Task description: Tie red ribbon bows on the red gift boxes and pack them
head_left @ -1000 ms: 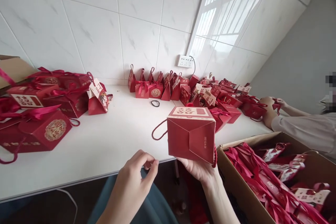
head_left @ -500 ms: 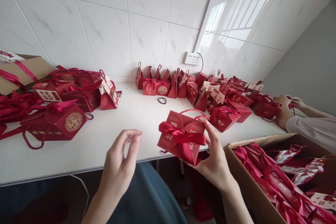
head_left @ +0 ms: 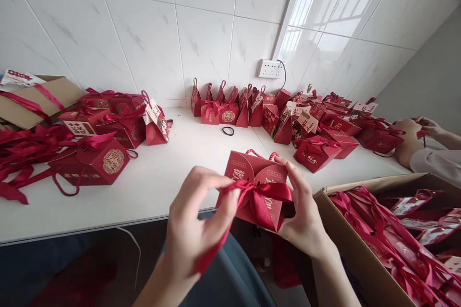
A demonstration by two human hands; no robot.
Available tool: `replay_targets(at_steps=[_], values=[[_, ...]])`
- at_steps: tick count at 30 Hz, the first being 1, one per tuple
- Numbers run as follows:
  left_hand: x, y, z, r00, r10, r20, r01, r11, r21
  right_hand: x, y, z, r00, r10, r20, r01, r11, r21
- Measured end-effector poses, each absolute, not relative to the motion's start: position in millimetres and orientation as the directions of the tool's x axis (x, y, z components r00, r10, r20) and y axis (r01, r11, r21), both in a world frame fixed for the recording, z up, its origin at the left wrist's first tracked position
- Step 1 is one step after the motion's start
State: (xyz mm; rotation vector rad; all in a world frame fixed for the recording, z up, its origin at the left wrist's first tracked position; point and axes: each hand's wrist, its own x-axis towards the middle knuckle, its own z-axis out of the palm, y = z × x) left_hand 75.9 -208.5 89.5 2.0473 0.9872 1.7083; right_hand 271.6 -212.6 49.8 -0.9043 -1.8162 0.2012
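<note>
Red box point(head_left: 234, 165) at centre frame, tilted, bow side up, held over the near edge of the white tabletop point(head_left: 173, 168). Right hand point(head_left: 306, 225) clamps its right end, thumb and fingers apart with the box between. Left hand point(head_left: 196, 206) has thumb and fingertip together on the satin ribbon point(head_left: 261, 196), at the bow's left side; a tail runs down past the palm.

Handling, by judgement: light, thin folded card, fairly stiff along the creases but easily dented. Ribbon soft, probably slippery. Best hold: folded side edges, light pressure, off the bow. Twisted cord point(head_left: 274, 156) at the far side could snag.

Edges and room: carton point(head_left: 355, 237) lower right, its wall near the right forearm. Bow-tied box point(head_left: 313, 156) right of centre, beyond the right hand. More room leftward, over bare tabletop towards the medallion box point(head_left: 90, 168). Black loop point(head_left: 227, 131) lies beyond the held box. Co-worker's hand point(head_left: 406, 129) at far right, well apart.
</note>
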Motion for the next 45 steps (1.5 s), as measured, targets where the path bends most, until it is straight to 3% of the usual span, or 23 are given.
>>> replay_targets(at_steps=[4, 9, 14, 18, 20, 22, 24, 30, 34, 37, 41, 45], values=[[81.1, -223.1, 91.0, 0.255, 0.464, 0.848, 0.41, -0.846, 0.34, 270.2, -214.7, 49.7, -0.139, 0.672, 0.727, 0.444, 0.699, -0.561], [85.4, -228.9, 90.8, 0.307, 0.385, 0.87, 0.468, -0.857, 0.214, 269.8, -219.9, 52.3, -0.081, 0.674, 0.734, 0.416, 0.692, -0.59], [83.7, -229.6, 89.6, 0.306, 0.383, 0.871, 0.436, -0.87, 0.23, 273.6, -222.4, 52.3, -0.089, 0.665, 0.741, 0.418, 0.701, -0.578], [82.3, -211.5, 81.0, 0.069, 0.466, 0.882, 0.491, -0.785, 0.376, 276.6, -223.4, 54.1, -0.109, 0.685, 0.721, 0.453, 0.68, -0.577], [81.2, -192.1, 73.3, -0.039, 0.623, 0.781, 0.539, -0.645, 0.542, 279.7, -224.6, 55.7, -0.138, 0.707, 0.694, 0.51, 0.651, -0.563], [80.9, -169.8, 64.0, -0.027, 0.824, 0.565, 0.563, -0.454, 0.69, 285.7, -227.7, 56.5, -0.146, 0.742, 0.654, 0.586, 0.598, -0.547], [83.6, -149.5, 53.8, 0.041, 0.914, 0.403, 0.6, -0.345, 0.722, 295.2, -233.9, 56.2, -0.105, 0.779, 0.618, 0.688, 0.505, -0.521], [112.4, -117.9, 16.1, 0.444, 0.81, 0.384, 0.544, -0.584, 0.602, 336.5, -276.4, 56.5, 0.185, 0.776, 0.602, 0.921, 0.078, -0.383], [127.1, -107.4, -13.0, 0.544, 0.743, 0.389, 0.564, -0.668, 0.486, 372.8, -315.8, 69.5, 0.328, 0.687, 0.648, 0.929, -0.112, -0.352], [128.9, -101.0, -26.2, 0.591, 0.713, 0.377, 0.596, -0.701, 0.392, 406.0, -341.5, 84.5, 0.465, 0.604, 0.648, 0.873, -0.19, -0.449], [126.9, -97.6, -28.8, 0.622, 0.69, 0.37, 0.6, -0.724, 0.341, 448.1, -362.4, 96.5, 0.735, 0.478, 0.481, 0.668, -0.387, -0.636], [126.5, -96.6, -29.4, 0.619, 0.681, 0.39, 0.607, -0.731, 0.312, 480.6, -375.5, 92.5, 0.799, 0.455, 0.393, 0.571, -0.37, -0.733]])
